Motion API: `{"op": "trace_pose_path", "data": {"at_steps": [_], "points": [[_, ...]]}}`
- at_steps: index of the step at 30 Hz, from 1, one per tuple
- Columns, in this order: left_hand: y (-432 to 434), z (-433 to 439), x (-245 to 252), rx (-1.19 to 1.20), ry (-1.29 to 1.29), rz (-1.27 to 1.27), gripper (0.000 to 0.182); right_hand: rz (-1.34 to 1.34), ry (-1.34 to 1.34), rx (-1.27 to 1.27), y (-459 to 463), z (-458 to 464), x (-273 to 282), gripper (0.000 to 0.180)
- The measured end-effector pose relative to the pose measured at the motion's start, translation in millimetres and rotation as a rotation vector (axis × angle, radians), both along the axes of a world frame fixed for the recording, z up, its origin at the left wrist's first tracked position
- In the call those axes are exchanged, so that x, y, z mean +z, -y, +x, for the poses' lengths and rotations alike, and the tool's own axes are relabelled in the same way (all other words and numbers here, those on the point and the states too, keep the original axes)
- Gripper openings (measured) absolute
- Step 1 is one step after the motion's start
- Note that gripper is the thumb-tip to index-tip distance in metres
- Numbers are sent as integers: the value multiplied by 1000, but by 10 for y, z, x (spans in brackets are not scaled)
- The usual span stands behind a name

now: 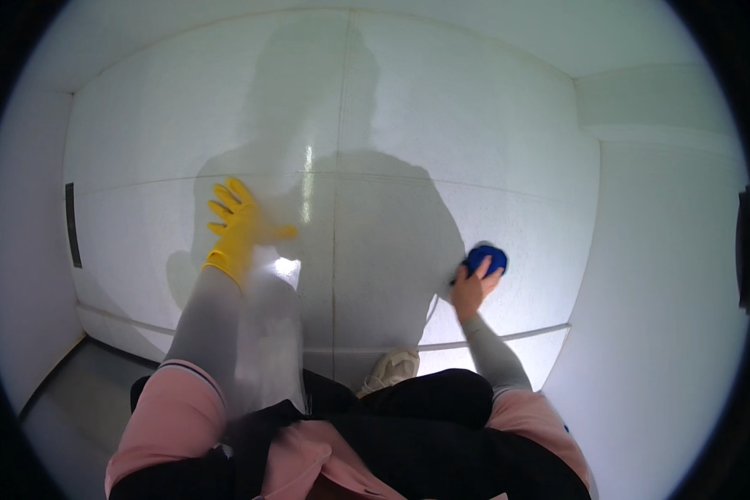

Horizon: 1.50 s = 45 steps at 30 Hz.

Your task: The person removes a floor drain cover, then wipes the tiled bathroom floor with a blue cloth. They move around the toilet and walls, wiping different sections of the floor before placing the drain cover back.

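Observation:
My left hand (pixel 236 219), in a yellow rubber glove, is spread against the pale tiled surface (pixel 400 106) with its fingers apart and nothing in them. My bare right hand (pixel 474 289) has its fingers over a round blue scrubbing pad or brush (pixel 486 261), pressed to the same surface at the right. Whether the blue thing has a handle is hidden. Grey sleeves cover both forearms.
Pale walls stand at the left (pixel 31 206) and right (pixel 656 269). A dark slot (pixel 73 225) lies at the left edge. A raised ledge (pixel 437 345) crosses in front of my beige shoe (pixel 397 369). Grey floor (pixel 78 394) shows at lower left.

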State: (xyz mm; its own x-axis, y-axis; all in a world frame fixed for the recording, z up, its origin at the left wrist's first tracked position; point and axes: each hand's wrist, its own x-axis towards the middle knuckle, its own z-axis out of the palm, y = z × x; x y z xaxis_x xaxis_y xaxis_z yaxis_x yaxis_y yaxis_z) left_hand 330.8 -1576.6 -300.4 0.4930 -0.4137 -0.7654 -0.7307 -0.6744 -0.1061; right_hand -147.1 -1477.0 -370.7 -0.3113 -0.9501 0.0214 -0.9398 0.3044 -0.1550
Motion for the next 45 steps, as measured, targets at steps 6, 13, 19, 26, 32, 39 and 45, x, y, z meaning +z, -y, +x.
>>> {"op": "trace_pose_path", "data": {"at_steps": [6,13,19,26,32,39,45], "points": [[95,-124,-31,-131,12,-86,156,134,207,611,-191,512,171,63],[1114,-1419,-68,-457,-227,-310,148,-73,69,247,1609,145,123,65],[1726,-2333,20,-278,-104,-213,159,-19,42,204,2134,-39,117,62],[1937,-2422,131,-183,-100,1,167,-29,106,249,2210,-105,141,60],[2042,-2443,61,-171,-47,107,172,67,93,216,2203,-78,97,58],[2391,-2465,88,-262,-75,231,177,27,118,288,2588,-63,110,54],[2480,-2532,147,-245,-27,308,180,-56,196,583,4391,-48,-4,56]]}}
